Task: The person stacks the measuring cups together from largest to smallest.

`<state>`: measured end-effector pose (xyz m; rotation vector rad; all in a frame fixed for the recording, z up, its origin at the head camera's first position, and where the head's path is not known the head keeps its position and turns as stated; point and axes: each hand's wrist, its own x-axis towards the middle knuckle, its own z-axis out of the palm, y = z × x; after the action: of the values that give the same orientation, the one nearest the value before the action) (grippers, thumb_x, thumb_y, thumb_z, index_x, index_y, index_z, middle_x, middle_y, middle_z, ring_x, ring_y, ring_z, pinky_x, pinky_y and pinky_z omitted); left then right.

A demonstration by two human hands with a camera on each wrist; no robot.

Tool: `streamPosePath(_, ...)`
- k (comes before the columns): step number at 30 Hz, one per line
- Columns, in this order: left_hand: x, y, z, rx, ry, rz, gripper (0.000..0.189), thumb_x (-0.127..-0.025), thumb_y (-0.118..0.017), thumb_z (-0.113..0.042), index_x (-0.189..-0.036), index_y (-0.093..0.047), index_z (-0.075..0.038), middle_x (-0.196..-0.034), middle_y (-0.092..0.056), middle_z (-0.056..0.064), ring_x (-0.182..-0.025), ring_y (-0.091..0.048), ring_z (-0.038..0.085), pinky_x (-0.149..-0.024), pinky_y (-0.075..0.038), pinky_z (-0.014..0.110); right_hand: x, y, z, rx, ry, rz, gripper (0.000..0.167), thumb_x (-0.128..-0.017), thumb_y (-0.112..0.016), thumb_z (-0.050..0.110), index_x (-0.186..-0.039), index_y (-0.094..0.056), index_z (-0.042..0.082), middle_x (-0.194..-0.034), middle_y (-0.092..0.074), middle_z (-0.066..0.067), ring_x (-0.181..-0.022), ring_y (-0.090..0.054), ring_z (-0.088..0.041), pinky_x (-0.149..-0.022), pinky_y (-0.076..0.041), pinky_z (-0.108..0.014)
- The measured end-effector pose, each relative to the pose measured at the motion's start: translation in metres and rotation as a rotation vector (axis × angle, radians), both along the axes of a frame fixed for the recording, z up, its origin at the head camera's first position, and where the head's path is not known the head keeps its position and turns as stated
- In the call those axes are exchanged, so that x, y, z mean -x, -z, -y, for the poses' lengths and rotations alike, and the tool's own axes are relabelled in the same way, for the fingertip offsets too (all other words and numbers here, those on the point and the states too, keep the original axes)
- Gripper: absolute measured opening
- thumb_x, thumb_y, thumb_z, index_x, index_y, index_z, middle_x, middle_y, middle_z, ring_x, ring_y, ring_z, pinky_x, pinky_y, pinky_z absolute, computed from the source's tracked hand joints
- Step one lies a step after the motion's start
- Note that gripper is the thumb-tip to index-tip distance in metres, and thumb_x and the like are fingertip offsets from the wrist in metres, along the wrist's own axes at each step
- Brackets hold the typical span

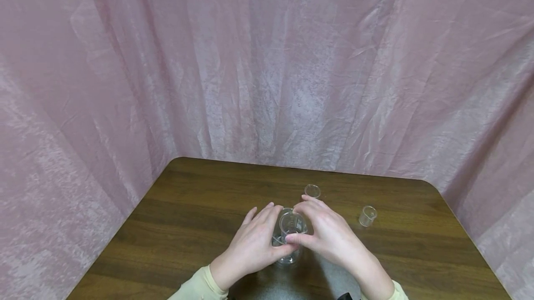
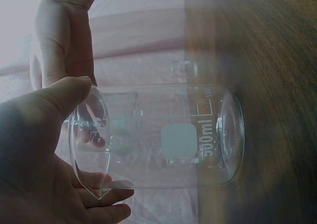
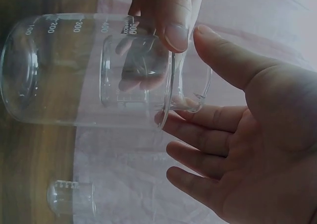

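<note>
A clear glass 500 ml beaker (image 2: 218,159) stands upright on the table, with white markings and a pouring lip. My left hand (image 1: 254,246) holds it near the rim, thumb on the near side and fingers on the far side. Partly inside its mouth is a smaller clear beaker (image 3: 105,78), whose rim sticks out above the large one. Thumb and index finger of my right hand (image 1: 329,230) pinch this smaller beaker near its top, while the other fingers are spread. Whether the small beaker touches the large one's wall I cannot tell.
On the wooden table (image 1: 200,198) stand two more small clear beakers: one at the right (image 1: 368,216), another behind my right hand (image 1: 312,191), partly hidden by it. A pink curtain (image 1: 267,82) hangs behind the table's far edge and around its sides.
</note>
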<state>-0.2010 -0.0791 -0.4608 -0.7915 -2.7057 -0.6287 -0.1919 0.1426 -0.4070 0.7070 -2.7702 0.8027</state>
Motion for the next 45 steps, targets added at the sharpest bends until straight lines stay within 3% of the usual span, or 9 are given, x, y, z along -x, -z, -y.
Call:
streamPosePath(9,0.001,-0.002,0.000,0.015,0.001,0.007,0.082,-0.089,-0.085,-0.059,-0.149,-0.058,-0.010,-0.147,-0.067,0.006,-0.151,-0.054,0.030,-0.123,-0.039,0.065,0.001,0.003,0.001,-0.022,-0.018,-0.026,0.055,-0.085,-0.094,0.045,-0.126,-0.077,0.013,-0.138,-0.072,-0.001,-0.151,-0.053,-0.028,-0.112,-0.053,-0.057)
streamPosePath(17,0.001,-0.002,0.001,-0.003,0.011,0.002,0.077,-0.091,-0.082,-0.059,-0.148,-0.059,-0.012,-0.144,-0.068,0.003,-0.151,-0.054,0.031,-0.122,-0.039,0.067,0.002,0.003,0.003,-0.015,0.008,0.008,0.057,-0.086,-0.094,0.046,-0.128,-0.077,0.012,-0.140,-0.072,-0.002,-0.153,-0.051,-0.028,-0.114,-0.051,-0.058)
streamPosePath(22,0.000,-0.002,0.003,-0.022,0.025,0.045,0.081,-0.092,-0.080,-0.066,-0.150,-0.057,-0.013,-0.147,-0.066,0.001,-0.153,-0.051,0.032,-0.124,-0.035,0.069,0.004,0.004,0.004,-0.013,0.022,0.037,0.058,-0.086,-0.094,0.045,-0.129,-0.076,0.010,-0.142,-0.071,-0.004,-0.154,-0.050,-0.030,-0.115,-0.050,-0.059)
streamPosePath(31,0.000,-0.001,0.007,-0.003,0.058,0.106,0.095,-0.096,-0.074,-0.071,-0.161,-0.050,-0.006,-0.162,-0.056,0.008,-0.159,-0.043,0.033,-0.128,-0.030,0.067,0.006,0.007,0.005,-0.002,0.020,0.083,0.062,-0.086,-0.093,0.051,-0.130,-0.076,0.010,-0.147,-0.068,-0.007,-0.153,-0.050,-0.032,-0.115,-0.049,-0.063)
streamPosePath(45,-0.001,-0.002,0.008,0.031,0.041,0.076,0.093,-0.097,-0.072,-0.071,-0.160,-0.052,-0.005,-0.164,-0.055,0.010,-0.159,-0.042,0.030,-0.129,-0.029,0.063,0.015,0.010,0.011,-0.102,-0.048,-0.016,0.058,-0.083,-0.097,0.037,-0.125,-0.078,0.004,-0.134,-0.074,-0.010,-0.149,-0.055,-0.038,-0.114,-0.051,-0.060)
